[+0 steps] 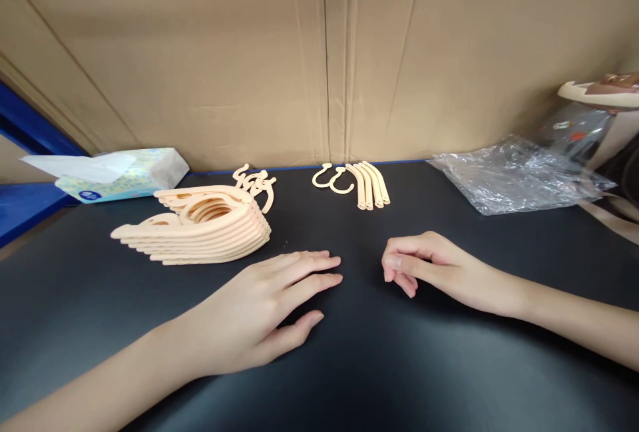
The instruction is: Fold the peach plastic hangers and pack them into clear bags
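Observation:
My left hand (269, 299) lies flat on the black table (349, 365), fingers stretched out, holding nothing. My right hand (434, 265) rests on the table a little to its right, fingers loosely curled under, with nothing visible in them. Just beyond my left hand stands a stack of several peach plastic hanger bodies (200, 225). Behind the stack lie a few loose peach hooks (257, 186). At the back middle, a row of several peach hooks (362, 184) lies side by side.
A tissue box (120, 176) sits at the back left. A crumpled clear plastic bag (514, 176) lies at the back right, next to a dark and cream object (604, 96). A cardboard wall (319, 52) closes the back; a blue frame (30, 132) stands at left.

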`<action>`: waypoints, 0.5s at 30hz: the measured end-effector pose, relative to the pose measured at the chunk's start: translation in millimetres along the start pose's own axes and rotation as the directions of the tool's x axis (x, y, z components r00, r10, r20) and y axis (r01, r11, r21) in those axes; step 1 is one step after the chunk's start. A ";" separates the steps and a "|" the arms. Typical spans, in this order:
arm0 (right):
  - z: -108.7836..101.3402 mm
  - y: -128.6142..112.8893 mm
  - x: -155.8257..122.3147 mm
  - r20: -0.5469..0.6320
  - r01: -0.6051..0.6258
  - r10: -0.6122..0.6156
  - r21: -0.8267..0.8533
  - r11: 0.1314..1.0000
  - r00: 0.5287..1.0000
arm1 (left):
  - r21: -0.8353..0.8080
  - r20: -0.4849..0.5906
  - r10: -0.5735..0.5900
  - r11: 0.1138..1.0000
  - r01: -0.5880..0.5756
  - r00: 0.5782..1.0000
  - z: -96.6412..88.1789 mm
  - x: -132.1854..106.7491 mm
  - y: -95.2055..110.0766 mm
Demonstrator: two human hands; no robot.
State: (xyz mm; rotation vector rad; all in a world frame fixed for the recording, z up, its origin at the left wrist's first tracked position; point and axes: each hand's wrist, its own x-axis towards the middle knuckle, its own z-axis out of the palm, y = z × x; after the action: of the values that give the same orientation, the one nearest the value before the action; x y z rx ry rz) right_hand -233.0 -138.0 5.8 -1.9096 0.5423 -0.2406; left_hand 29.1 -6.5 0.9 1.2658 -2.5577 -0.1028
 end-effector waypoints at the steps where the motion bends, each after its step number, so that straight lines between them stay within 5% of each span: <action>1: -0.5 -1.6 0.4 -0.002 -0.002 0.002 0.005 1.000 1.000 | -0.008 -0.004 0.000 1.000 0.000 1.000 -0.2 0.2 0.1; 6: -10.1 -16.1 5.3 -0.065 0.078 -0.080 -0.033 0.996 0.995 | -0.021 -0.015 -0.002 1.000 0.002 1.000 -0.1 -0.2 0.1; 9: -19.3 -25.7 17.3 -0.064 0.172 -0.198 -0.289 0.942 0.978 | -0.023 -0.018 0.000 1.000 0.000 1.000 0.4 -0.5 -0.4; 12: -25.8 -33.0 44.8 0.029 0.346 -0.414 -0.604 0.718 0.910 | -0.027 -0.016 0.000 1.000 0.000 1.000 0.2 -0.3 -0.4; 15: -24.1 -38.5 89.2 0.142 0.441 -0.517 -0.732 0.520 0.844 | -0.019 -0.019 0.009 1.000 -0.009 1.000 -1.0 0.0 0.4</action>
State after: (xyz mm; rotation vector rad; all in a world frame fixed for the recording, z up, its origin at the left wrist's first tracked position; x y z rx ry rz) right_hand -154.9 -188.3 43.0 -2.8771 0.1299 -0.5355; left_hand 29.1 -6.2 1.9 1.2424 -2.5405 -0.1126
